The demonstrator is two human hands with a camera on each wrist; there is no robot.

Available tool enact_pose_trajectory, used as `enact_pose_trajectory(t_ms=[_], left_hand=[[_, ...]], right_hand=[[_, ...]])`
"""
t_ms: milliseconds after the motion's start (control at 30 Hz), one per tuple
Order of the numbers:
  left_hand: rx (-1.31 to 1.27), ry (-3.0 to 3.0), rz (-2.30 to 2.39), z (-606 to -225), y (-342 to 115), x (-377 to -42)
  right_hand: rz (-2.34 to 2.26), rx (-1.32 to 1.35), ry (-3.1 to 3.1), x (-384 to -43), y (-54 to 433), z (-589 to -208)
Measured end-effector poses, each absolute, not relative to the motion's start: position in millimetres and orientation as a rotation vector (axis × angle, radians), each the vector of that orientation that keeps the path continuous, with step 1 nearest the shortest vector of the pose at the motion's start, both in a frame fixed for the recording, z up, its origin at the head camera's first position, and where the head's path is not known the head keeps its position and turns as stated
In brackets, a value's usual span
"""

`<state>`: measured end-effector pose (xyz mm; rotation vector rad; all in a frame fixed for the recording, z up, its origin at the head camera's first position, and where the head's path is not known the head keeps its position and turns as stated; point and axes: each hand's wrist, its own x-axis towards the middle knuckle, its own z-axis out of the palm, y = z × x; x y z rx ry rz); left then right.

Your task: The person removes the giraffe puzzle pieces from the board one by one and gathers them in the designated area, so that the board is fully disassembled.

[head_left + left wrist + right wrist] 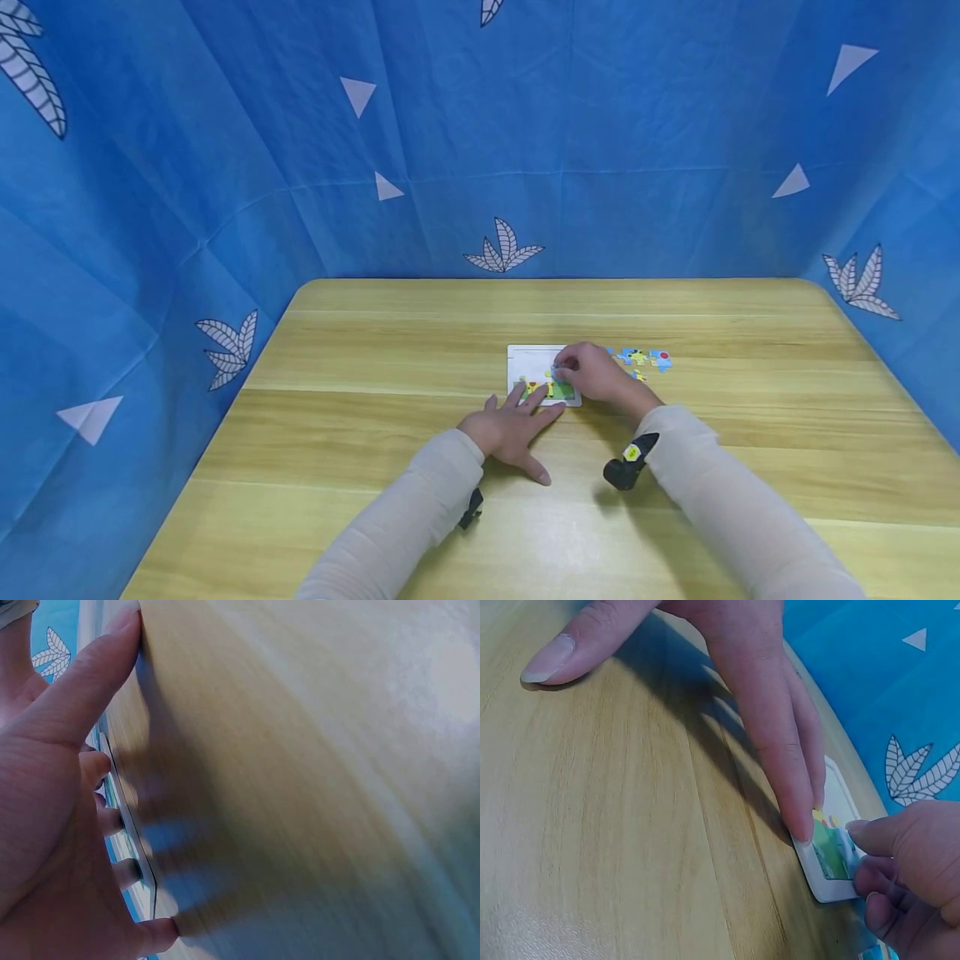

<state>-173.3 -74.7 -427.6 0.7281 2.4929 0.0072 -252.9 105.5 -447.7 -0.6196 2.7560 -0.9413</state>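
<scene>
A white puzzle board (525, 360) lies on the table, its lower part filled with a green and yellow picture. My left hand (513, 432) is spread flat, fingertips on the board's near edge and thumb out on the wood. The left wrist view shows the same hand (45, 817) from the thumb side, fingers straight. Over the board's right part, my right hand (592, 372) pinches a small blue puzzle piece (556, 372) between thumb and fingers. In the right wrist view the thumb and fingertips of this hand (919, 859) are low over the green picture (826, 851), partly hiding the piece.
Loose puzzle pieces (636, 357) in blue and yellow lie right of the board, one with a red dot (664, 357). Another piece (639, 376) shows beside the right wrist. The wooden table (375, 358) ends at a blue curtain (465, 125) behind and at both sides.
</scene>
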Motion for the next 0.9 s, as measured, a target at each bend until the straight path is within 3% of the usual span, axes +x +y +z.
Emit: enact_pose_trajectory(t_ms=[900], left_hand=[[0.723,2.493,-0.019,-426.5,-72.5,-173.8]], right_hand=[[-0.954,-0.654,2.799,-250.2,104.4,-448.8]])
